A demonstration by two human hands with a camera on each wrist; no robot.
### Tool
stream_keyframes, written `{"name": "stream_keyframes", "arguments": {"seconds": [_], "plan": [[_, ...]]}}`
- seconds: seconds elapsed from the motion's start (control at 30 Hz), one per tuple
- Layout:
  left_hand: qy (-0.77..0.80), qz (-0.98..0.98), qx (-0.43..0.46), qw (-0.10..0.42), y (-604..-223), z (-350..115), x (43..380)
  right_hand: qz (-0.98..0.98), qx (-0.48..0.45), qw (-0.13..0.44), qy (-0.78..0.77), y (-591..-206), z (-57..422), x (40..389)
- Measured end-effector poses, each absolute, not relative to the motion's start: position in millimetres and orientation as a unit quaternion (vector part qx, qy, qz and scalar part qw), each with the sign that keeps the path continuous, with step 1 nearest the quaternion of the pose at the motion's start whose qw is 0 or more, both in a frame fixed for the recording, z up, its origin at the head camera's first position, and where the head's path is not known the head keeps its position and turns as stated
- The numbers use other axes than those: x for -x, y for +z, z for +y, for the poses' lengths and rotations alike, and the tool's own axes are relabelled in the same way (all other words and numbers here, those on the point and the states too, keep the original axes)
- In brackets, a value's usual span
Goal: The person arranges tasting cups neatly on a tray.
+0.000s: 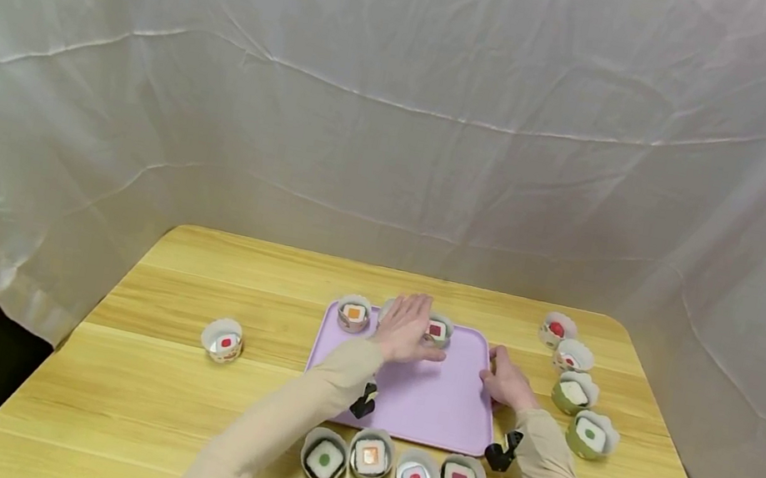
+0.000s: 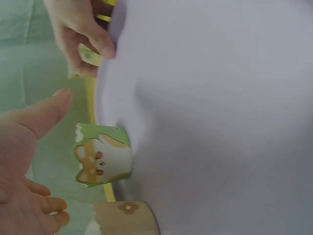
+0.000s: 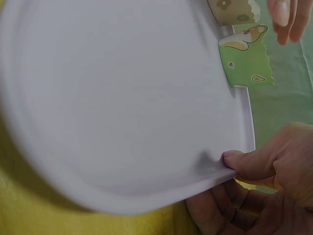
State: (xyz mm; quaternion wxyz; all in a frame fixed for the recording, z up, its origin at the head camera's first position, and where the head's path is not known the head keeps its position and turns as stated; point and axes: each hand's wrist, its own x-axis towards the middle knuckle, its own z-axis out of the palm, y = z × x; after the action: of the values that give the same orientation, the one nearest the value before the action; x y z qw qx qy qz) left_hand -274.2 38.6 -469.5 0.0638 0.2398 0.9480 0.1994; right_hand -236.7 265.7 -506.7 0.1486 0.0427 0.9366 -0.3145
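Observation:
A light purple tray lies on the table, with three paper cups along its far edge. One cup has an orange square in it; another has a dark red square. Between them, a cup is mostly hidden behind my left hand, whose fingers point away and whose thumb sticks out to the right. The left wrist view shows this hand apart from a green cup with a dog print and a beige cup. My right hand grips the tray's right rim, thumb on top and fingers underneath.
Several filled paper cups stand in a row along the tray's near edge. More cups form a curved line on the right side of the wooden table. One cup with a red dot stands alone at left. Pale curtains surround the table.

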Motion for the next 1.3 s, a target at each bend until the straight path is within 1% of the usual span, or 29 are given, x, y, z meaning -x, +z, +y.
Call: {"name": "stream_keyframes", "arguments": {"seconds": [0.17, 0.4, 0.6, 0.9, 1.3], "plan": [[0.217, 0.946, -0.230, 0.067, -460.1, 26.9, 263.9, 0.936, -0.041, 0.153, -0.313, -506.9, 266.1, 236.8], [0.236, 0.944, -0.209, 0.102, -441.7, 14.3, 245.0, 0.939, -0.039, 0.151, -0.308, -504.4, 266.6, 236.3], [0.251, 0.938, -0.213, 0.107, -426.7, -2.0, 224.6, 0.937, -0.039, 0.151, -0.311, -504.8, 265.3, 236.3], [0.266, 0.940, -0.201, 0.075, -424.3, -46.7, 211.0, 0.939, -0.038, 0.152, -0.308, -506.9, 265.1, 236.2], [0.262, 0.955, -0.134, 0.049, -416.1, -116.3, 204.2, 0.941, -0.040, 0.157, -0.296, -505.7, 264.3, 236.7]]}}
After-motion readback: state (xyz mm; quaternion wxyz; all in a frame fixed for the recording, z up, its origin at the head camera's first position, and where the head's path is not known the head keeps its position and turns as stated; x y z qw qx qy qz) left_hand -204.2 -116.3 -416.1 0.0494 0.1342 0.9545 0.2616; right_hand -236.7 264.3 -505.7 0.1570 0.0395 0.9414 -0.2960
